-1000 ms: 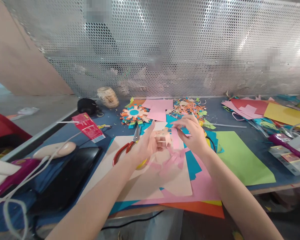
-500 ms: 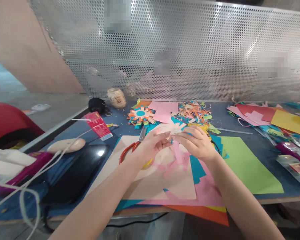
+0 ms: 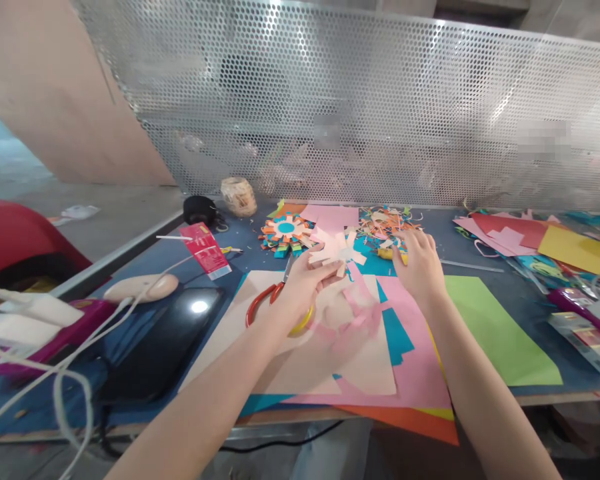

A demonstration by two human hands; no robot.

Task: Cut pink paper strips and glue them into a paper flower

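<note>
My left hand [image 3: 307,270] pinches a pale pink paper flower [image 3: 341,252] with strip petals, raised above the paper sheets. The flower's middle looks lighter, and a bit of blue shows at its lower edge. My right hand [image 3: 421,263] is apart from the flower, fingers spread over a yellow tool [image 3: 393,255] that it partly hides; whether it touches the tool is unclear. Scissors with red handles [image 3: 261,303] lie beside my left wrist, partly covered. A yellow ring-shaped handle [image 3: 304,323] shows under that wrist. Cut pink strips [image 3: 356,323] lie on a pale sheet [image 3: 280,373].
A layered paper flower [image 3: 286,229] with a blue centre sits behind, near a heap of shreds [image 3: 387,220]. Left are a black phone [image 3: 163,347], a pink packet [image 3: 206,250] and white cables [image 3: 87,343]. A green sheet [image 3: 495,333] lies right. A perforated metal panel [image 3: 360,87] stands behind.
My right hand has come away from the paper flower and moved right, over the yellow tool. My left hand keeps the flower, whose petals are now in plainer view.
</note>
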